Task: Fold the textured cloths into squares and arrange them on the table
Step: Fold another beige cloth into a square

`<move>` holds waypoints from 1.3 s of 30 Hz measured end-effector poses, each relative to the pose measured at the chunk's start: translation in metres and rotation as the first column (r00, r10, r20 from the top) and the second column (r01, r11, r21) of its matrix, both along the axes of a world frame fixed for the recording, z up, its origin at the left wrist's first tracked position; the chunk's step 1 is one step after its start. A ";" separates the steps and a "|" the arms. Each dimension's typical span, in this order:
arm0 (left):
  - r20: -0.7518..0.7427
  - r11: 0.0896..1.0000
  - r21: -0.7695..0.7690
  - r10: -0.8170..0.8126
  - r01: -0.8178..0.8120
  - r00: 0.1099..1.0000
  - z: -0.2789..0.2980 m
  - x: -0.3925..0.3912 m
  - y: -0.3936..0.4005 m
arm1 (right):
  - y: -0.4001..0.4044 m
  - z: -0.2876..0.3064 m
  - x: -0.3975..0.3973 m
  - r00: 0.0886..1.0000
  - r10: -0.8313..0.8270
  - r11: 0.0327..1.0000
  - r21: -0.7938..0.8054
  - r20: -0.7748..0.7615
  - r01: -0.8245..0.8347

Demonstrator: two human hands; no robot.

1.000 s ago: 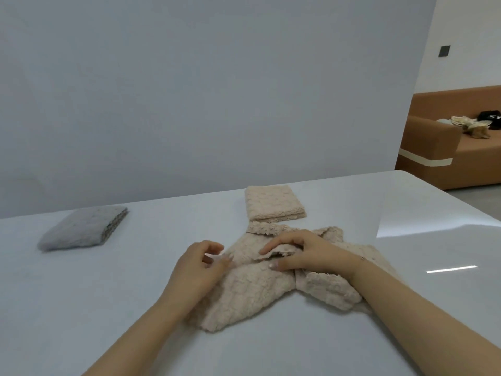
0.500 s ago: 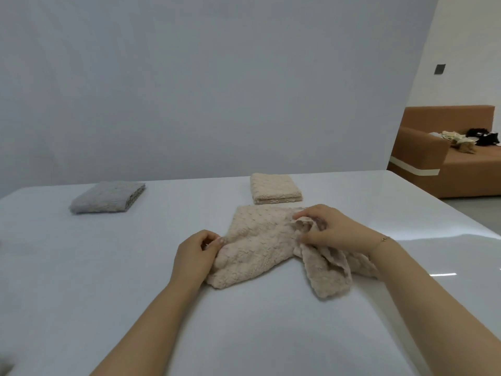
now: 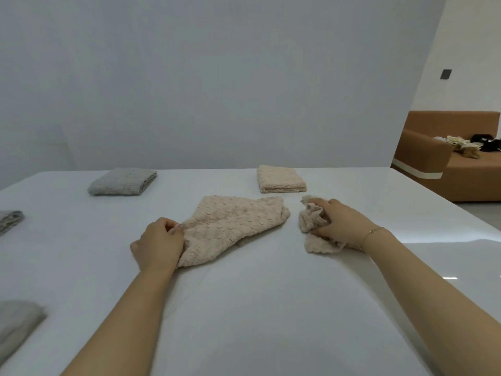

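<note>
We see both our forearms reaching up from the bottom of the frame, bare to the wrist. Our left hand [image 3: 158, 242], left of centre, has its fingers curled, with thumb and fingertips pinching a fabric edge. Our right hand [image 3: 340, 222], right of centre, has its fingers bunched around crumpled fabric; a thin bracelet [image 3: 372, 232] circles that wrist.

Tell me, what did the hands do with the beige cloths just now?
The right hand pulled one crumpled beige cloth away to the right, so it now lies apart from the other beige cloth. The left hand kept pinching that one's edge. The folded beige square and folded grey square stayed put.
</note>
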State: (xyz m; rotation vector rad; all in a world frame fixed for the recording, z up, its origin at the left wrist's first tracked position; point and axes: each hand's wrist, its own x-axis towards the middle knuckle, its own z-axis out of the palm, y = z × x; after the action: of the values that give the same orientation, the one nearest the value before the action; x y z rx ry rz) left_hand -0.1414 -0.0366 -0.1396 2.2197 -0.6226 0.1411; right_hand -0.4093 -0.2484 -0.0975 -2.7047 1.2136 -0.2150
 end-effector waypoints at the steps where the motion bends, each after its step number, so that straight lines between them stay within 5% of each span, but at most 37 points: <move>1: 0.018 1.000 -0.018 -0.011 0.011 1.000 -0.001 0.002 -0.001 | -0.005 -0.004 0.001 0.999 -0.038 0.998 -0.053 0.000 0.038; 5: 0.070 0.992 -0.078 -0.089 0.095 0.994 -0.005 0.005 -0.002 | -0.017 -0.019 0.001 0.984 -0.160 0.968 -0.184 0.079 0.172; 9: 0.084 0.890 -0.331 -0.303 0.313 0.949 0.002 -0.001 0.012 | -0.020 -0.025 -0.003 0.957 -0.282 0.910 -0.298 0.065 0.288; 12: 0.296 0.819 -0.126 -0.507 0.559 0.809 0.001 0.010 0.037 | -0.010 -0.017 0.001 0.969 -0.242 0.887 -0.393 0.053 0.243; 17: -0.024 0.710 0.011 -0.703 0.704 0.710 -0.003 0.018 0.050 | 0.036 0.016 0.032 0.996 0.067 0.944 -0.327 0.065 -0.042; 19: -0.063 0.687 0.126 -0.715 0.716 0.696 -0.003 0.020 0.048 | 0.061 0.028 0.046 0.969 0.236 0.969 -0.091 0.075 -0.229; 22: -0.072 0.709 0.015 -0.703 0.706 0.708 -0.004 0.021 0.048 | 0.091 0.030 0.071 0.930 0.367 0.917 0.178 -0.024 -0.357; 24: -0.101 0.724 -0.108 -0.690 0.681 0.717 -0.004 0.020 0.048 | 0.097 0.023 0.088 0.920 0.383 0.915 0.171 -0.078 -0.366; 30: -0.247 0.769 -0.341 -0.628 0.540 0.738 -0.001 0.025 0.045 | 0.088 0.007 0.106 0.917 0.384 0.923 -0.005 0.105 -0.385; 39: -0.242 0.823 -0.385 -0.527 0.418 0.815 -0.003 0.027 0.037 | 0.091 -0.025 0.107 0.894 0.417 0.902 -0.191 0.160 -0.387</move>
State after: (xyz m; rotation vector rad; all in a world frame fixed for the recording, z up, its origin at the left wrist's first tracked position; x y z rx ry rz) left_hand -0.1145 0.0007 -0.1422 1.6598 -0.8769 -0.3765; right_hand -0.3022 -0.1576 -0.1229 -2.9036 0.5814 -0.5240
